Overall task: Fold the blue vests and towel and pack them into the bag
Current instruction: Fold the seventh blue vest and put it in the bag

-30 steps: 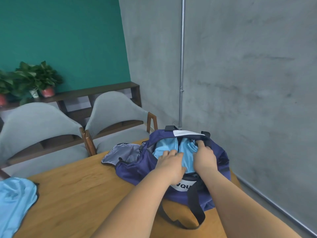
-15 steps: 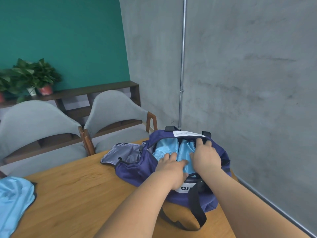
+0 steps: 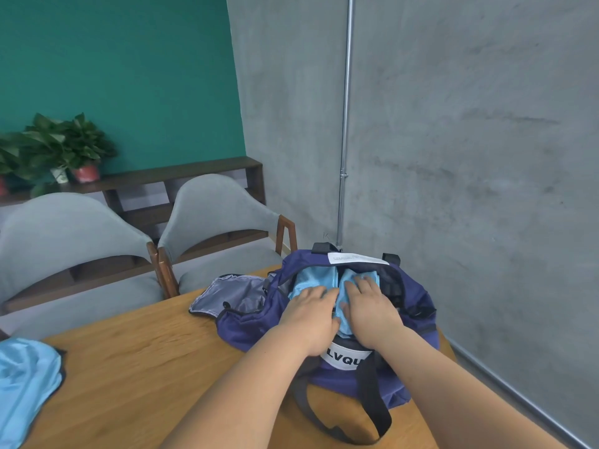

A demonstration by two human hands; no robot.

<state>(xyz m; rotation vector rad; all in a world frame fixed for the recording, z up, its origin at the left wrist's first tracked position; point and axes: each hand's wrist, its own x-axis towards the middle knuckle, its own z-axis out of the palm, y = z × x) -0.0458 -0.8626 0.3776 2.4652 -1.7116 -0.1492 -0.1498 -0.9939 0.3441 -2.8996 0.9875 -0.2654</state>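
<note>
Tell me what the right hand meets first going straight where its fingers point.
Right hand, flat on the light blue folded fabric, would probably meet the far wall of the dark blue fabric bag under its white label; depth unclear.

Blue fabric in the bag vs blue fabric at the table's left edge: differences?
The blue fabric in the bag sits bunched inside the navy bag; the blue fabric at the left edge lies spread on the table, partly out of frame. The left hand and right hand press the bagged fabric; the table one is untouched. Both are light blue.
</note>
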